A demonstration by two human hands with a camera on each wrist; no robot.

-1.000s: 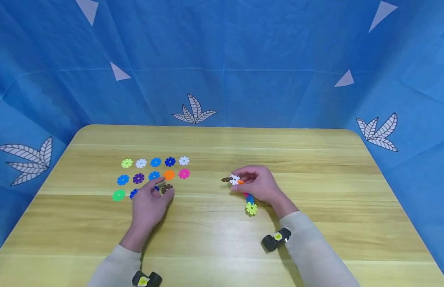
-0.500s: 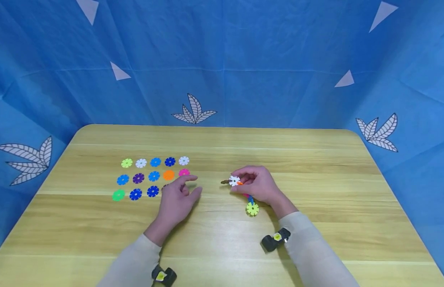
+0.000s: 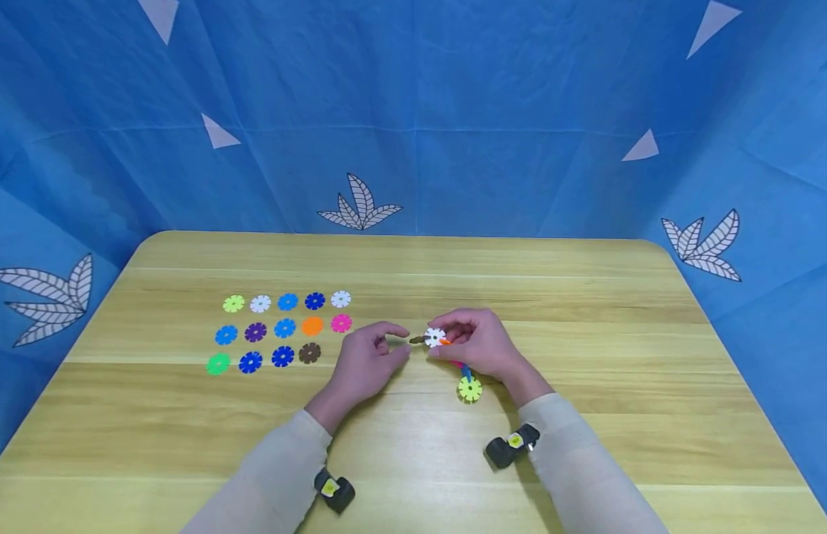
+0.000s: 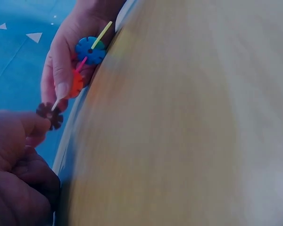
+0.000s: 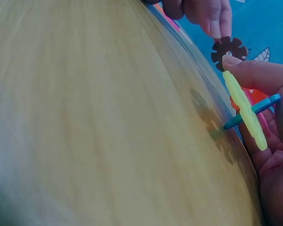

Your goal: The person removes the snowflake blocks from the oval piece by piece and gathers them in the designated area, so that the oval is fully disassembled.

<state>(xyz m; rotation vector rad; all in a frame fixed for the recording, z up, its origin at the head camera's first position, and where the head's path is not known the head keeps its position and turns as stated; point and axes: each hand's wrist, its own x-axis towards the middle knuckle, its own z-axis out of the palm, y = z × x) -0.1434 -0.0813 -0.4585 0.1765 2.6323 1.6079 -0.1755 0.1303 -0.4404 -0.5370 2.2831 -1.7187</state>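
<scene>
Head view bright and evenly lit from above, sharp, soft shadows under the hands on the table (image 3: pixel 587 311), mild sheen near its front, slight wide-angle bowing at edges; both wrist views blurred, tabletop smeared, and discs (image 4: pixel 90 50) close to lens soft.

Smooth plastic discs (image 3: pixel 279 327), glossy wood-grain table (image 3: pixel 587 311), matt creased cloth backdrop (image 3: pixel 453 111)

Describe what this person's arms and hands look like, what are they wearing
Both hands, the left hand and right hand, are bare. Each arm wears a long beige sleeve. A small black wrist camera with a yellow marking is strapped at each wrist.
</scene>
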